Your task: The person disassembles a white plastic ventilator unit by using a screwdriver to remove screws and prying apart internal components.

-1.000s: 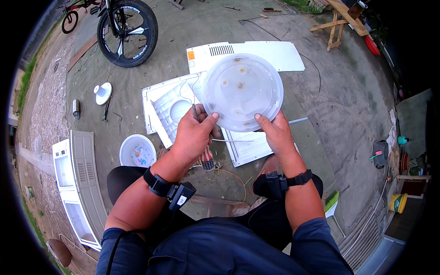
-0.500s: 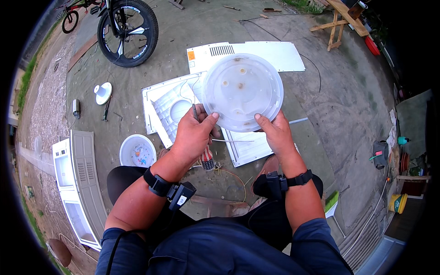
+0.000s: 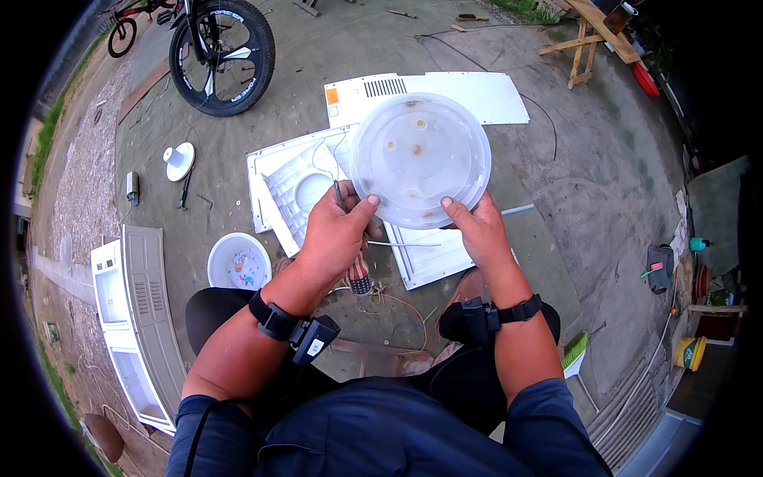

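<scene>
Both my hands hold a round, cloudy-clear plastic disc with a raised rim [image 3: 421, 171], its brown-stained face turned up. My left hand [image 3: 338, 226] grips its lower left edge, thumb on top. A thin dark rod-like tool [image 3: 339, 195] also sticks up between the fingers of that hand; its kind is unclear. My right hand [image 3: 478, 226] pinches the lower right edge, thumb on top and fingers hidden below. Under my left hand shows a red, white and dark patterned object [image 3: 360, 278], partly hidden. Beyond and beneath the disc lie white appliance panels [image 3: 274, 171].
A vented white panel [image 3: 477, 95] lies farther ahead. To my left are a white bucket [image 3: 230, 262], a white flanged part [image 3: 180, 161], a metal cylinder [image 3: 132, 189] and a beige-white cabinet [image 3: 143, 294]. A bicycle [image 3: 222, 60] stands ahead left; a green broom [image 3: 575, 350] lies right.
</scene>
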`<action>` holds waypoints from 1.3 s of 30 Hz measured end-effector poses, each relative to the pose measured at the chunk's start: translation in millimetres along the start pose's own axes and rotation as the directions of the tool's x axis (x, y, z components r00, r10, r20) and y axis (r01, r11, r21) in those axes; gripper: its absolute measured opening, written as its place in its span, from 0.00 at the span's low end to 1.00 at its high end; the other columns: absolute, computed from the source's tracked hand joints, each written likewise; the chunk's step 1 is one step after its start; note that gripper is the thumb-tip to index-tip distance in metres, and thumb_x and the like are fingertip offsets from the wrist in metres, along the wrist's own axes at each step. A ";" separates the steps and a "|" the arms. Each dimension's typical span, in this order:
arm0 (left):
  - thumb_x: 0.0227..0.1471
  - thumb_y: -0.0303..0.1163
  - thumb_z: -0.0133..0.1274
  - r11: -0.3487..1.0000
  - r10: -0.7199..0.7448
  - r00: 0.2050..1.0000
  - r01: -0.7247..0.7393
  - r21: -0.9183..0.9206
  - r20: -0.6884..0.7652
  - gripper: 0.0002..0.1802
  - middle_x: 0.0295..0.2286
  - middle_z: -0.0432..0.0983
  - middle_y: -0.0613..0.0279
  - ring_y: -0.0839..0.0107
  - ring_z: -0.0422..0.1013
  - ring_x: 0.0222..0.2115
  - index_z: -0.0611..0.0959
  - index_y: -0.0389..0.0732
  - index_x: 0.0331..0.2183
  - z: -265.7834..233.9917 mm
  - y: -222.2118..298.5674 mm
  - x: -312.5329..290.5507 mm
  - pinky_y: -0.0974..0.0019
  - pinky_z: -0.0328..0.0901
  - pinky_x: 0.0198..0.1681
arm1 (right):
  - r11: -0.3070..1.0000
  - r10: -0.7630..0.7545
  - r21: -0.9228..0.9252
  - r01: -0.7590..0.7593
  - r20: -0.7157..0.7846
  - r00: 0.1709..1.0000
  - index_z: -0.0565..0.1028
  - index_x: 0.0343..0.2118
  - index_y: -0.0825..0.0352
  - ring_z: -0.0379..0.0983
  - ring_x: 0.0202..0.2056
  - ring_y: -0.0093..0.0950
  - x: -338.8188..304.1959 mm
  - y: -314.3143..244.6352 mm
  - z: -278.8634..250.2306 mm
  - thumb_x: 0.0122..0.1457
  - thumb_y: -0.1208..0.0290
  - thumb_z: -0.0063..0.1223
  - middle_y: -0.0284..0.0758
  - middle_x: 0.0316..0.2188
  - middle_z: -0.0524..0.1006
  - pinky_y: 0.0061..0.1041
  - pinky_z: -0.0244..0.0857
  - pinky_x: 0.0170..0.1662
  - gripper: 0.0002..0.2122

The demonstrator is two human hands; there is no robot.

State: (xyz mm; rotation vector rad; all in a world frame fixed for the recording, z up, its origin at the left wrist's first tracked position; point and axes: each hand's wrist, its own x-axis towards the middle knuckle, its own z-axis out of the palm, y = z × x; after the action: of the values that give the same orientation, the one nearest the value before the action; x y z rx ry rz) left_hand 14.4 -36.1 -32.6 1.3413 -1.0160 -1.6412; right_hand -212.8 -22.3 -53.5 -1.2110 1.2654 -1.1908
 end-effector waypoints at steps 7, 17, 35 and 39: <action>0.60 0.32 0.53 1.000 0.004 1.000 -0.004 -0.007 0.001 0.14 0.26 0.74 0.69 0.84 0.68 0.18 0.73 0.34 0.45 0.7 2.5 -1.5 0.80 0.61 0.18 | 0.999 0.039 0.019 -0.039 0.011 0.999 0.64 0.56 0.73 0.72 0.49 0.26 -0.6 -2.8 0.5 0.62 0.67 0.55 0.40 0.48 0.75 0.28 0.67 0.52 0.24; 0.60 0.32 0.53 1.000 0.016 1.000 -0.016 -0.016 0.001 0.15 0.27 0.74 0.68 0.83 0.68 0.19 0.73 0.34 0.45 -0.3 1.3 -1.1 0.79 0.61 0.19 | 0.999 0.050 0.005 -0.050 0.024 0.998 0.64 0.56 0.73 0.73 0.47 0.27 0.0 -3.5 0.2 0.62 0.66 0.55 0.40 0.47 0.76 0.28 0.69 0.50 0.24; 0.60 0.32 0.52 1.000 0.018 1.000 -0.018 -0.009 -0.011 0.15 0.27 0.75 0.67 0.84 0.68 0.19 0.73 0.34 0.45 0.0 0.1 -0.6 0.79 0.61 0.19 | 0.997 0.063 0.047 -0.065 0.027 0.998 0.64 0.56 0.73 0.75 0.44 0.27 1.0 0.5 0.2 0.62 0.64 0.56 0.41 0.46 0.76 0.28 0.72 0.45 0.24; 0.60 0.32 0.52 1.000 0.006 1.000 -0.006 -0.010 -0.009 0.15 0.27 0.75 0.68 0.84 0.68 0.19 0.73 0.34 0.45 -1.7 -1.1 0.0 0.79 0.61 0.19 | 0.997 0.054 0.047 -0.055 0.023 0.998 0.65 0.55 0.73 0.75 0.43 0.27 1.1 1.6 1.1 0.62 0.63 0.57 0.41 0.45 0.76 0.28 0.72 0.44 0.24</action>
State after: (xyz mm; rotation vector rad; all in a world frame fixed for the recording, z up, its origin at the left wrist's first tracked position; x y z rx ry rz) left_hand 15.9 -35.9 -33.8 1.3368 -1.0049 -1.6318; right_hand -211.8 -23.3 -55.1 -1.1446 1.2398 -1.1592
